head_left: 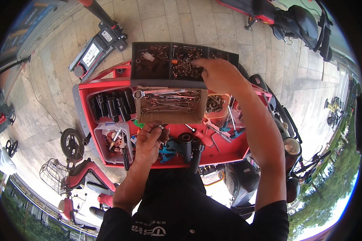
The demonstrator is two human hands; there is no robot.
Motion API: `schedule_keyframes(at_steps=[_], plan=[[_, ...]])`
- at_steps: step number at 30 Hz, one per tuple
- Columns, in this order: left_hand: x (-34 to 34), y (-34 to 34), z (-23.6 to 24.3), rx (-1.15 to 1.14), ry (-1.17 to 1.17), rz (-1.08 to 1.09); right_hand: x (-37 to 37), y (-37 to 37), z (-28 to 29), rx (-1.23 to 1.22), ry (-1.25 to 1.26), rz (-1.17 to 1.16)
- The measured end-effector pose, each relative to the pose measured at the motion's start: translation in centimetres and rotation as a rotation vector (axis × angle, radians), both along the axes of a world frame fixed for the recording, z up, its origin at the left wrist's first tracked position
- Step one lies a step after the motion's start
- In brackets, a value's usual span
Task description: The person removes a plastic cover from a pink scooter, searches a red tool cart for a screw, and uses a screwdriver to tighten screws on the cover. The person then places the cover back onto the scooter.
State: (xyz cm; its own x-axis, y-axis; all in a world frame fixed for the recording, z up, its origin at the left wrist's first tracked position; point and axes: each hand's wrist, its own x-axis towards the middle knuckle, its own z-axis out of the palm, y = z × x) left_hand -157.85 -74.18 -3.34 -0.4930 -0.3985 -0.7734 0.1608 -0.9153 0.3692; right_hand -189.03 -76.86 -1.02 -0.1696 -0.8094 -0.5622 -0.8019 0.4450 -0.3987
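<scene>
The cart (238,150) is plain red. Along its far edge sits a black box (155,83) of brown and silver hardware (184,70) with one orange piece (174,62); silver wrenches (173,98) lie in a tan cardboard tray (171,117). Near its left edge, sockets (112,107) are black.

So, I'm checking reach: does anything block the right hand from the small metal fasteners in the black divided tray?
Nothing visible: the bare right hand has fingertips at the small metal fasteners in the uncovered black divided tray.

Right grip (219,73) at loose fasteners (185,67)
</scene>
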Motion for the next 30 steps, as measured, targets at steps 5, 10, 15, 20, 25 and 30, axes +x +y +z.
schedule_keyframes(at_steps=[5, 10, 15, 20, 25, 30], plan=[[0.1, 0.1, 0.0, 0.02, -0.013, 0.017, -3.2, 0.1, 0.1, -0.256, -0.105, -0.205], [0.0, 0.3, -0.1, 0.014, -0.003, 0.029, -2.3, -0.8, -0.6, -0.195, 0.061, -0.098], [0.1, 0.2, -0.1, -0.001, 0.004, 0.024, -0.9, -1.9, -0.8, -0.029, 0.155, -0.002], [0.2, 0.4, -0.2, 0.011, -0.008, 0.014, -0.2, -2.2, -1.3, 0.001, 0.245, 0.039], [0.1, 0.4, -0.2, 0.016, 0.005, 0.022, -0.2, -2.6, -1.6, -0.001, 0.213, 0.017], [0.1, 0.3, -0.1, 0.011, 0.005, 0.027, -1.5, -2.5, -0.6, 0.19, 0.095, 0.192]])
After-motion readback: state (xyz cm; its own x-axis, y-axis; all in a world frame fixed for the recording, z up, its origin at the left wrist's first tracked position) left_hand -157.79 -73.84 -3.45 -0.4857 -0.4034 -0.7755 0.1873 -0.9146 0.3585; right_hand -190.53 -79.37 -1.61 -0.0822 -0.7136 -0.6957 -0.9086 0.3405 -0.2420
